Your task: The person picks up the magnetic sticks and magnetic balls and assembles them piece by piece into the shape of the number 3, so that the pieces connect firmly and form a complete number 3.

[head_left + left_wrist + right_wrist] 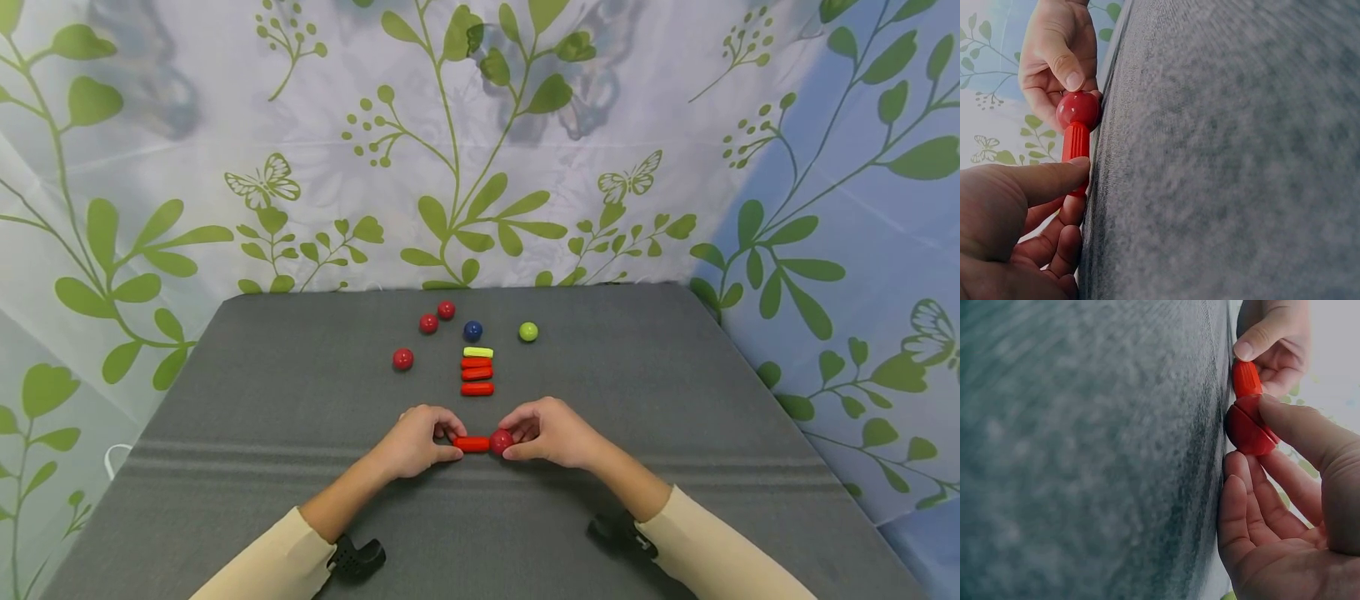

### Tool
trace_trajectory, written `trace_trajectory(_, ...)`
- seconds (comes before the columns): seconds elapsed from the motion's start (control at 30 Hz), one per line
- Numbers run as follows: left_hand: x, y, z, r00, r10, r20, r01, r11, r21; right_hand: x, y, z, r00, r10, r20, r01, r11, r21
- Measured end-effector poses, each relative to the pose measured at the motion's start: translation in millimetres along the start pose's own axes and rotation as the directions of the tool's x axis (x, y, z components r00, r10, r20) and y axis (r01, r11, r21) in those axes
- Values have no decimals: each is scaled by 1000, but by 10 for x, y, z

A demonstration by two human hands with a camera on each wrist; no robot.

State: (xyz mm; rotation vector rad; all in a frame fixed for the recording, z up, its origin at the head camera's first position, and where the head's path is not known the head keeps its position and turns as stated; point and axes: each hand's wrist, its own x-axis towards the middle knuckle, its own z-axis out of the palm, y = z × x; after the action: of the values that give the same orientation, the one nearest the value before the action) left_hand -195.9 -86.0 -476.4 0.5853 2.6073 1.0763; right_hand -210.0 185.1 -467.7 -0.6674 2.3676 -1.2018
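Near the middle of the table, my left hand (418, 437) pinches a short, ribbed red rod (472, 444) between thumb and fingers at its left end. Against the rod's right end sits a glossy red ball (501, 442), which my right hand (557, 435) holds with thumb and fingertips. In the left wrist view the ball (1078, 110) and the rod (1075, 142) touch end to end in one line. A seam runs around the ball (1249, 431) in the right wrist view. Both pieces are low, at the grey cloth.
Beyond the hands lie a column of red rods (477, 389) and one yellow-green rod (478, 352). Around it are a blue ball (473, 331), a yellow-green ball (528, 332) and three red balls (402, 359). A leaf-patterned curtain (315, 208) hangs behind the grey table (300, 375).
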Motion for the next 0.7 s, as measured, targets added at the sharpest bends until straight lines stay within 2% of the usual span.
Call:
trace_trajectory(0.23, 1, 10, -4, 1000, 1, 2, -1, 1000, -8, 18, 20, 1, 1000, 4, 5, -4, 1000, 21)
trace_trajectory(0.47, -16, 4, 10, 999, 27, -22, -27, 1000, 14, 5, -3, -2, 1000, 2, 9, -2, 999, 40)
trace_trajectory(0.7, -8, 14, 12, 1000, 15, -20, -15, 1000, 14, 3, 14, -4, 1000, -7, 12, 7, 999, 42)
